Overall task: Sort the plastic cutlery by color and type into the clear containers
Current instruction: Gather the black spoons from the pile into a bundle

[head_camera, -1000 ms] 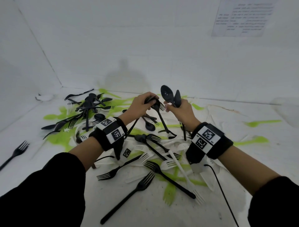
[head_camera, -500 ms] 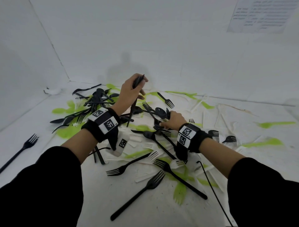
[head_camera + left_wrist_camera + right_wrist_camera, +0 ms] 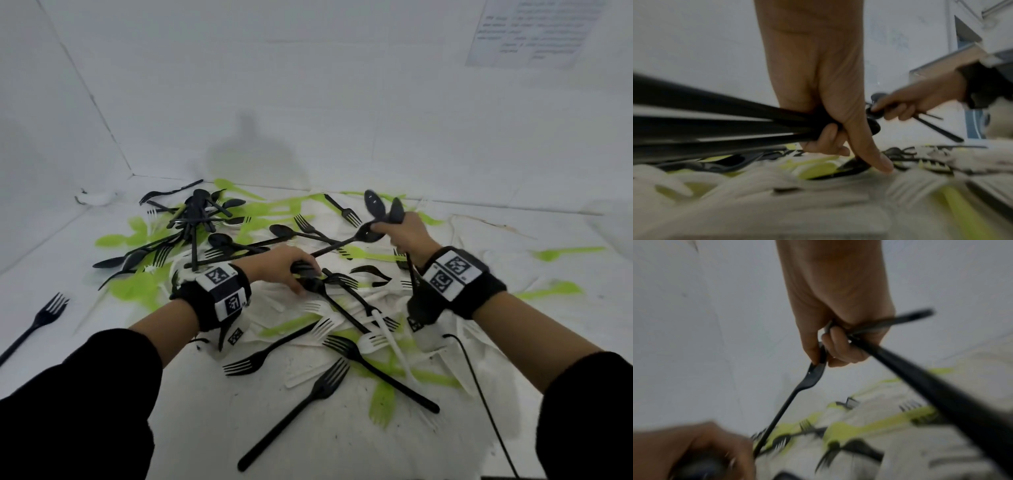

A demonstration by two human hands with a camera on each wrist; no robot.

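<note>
Black, white and lime-green plastic cutlery lies mixed in a pile (image 3: pixel 342 308) on the white surface. My left hand (image 3: pixel 298 274) is low on the pile. It grips a bundle of black handles (image 3: pixel 719 128), and its forefinger (image 3: pixel 875 159) touches a black spoon (image 3: pixel 851 165) lying there. My right hand (image 3: pixel 390 228) is raised at the right and holds black spoons (image 3: pixel 375 202) with their bowls up. Its thumb and forefinger also pinch the bowl of another black spoon (image 3: pixel 815 371), whose handle slants down toward the left hand.
A heap of black spoons (image 3: pixel 198 219) lies at the back left. One black fork (image 3: pixel 37 322) lies alone at the far left, with other black forks (image 3: pixel 298 407) in front. White walls close the back and left. A cable (image 3: pixel 479 394) trails from my right wrist.
The left hand has come down from the back onto the pile with its black handles. The right hand has risen out of the pile to the right with black spoons.
</note>
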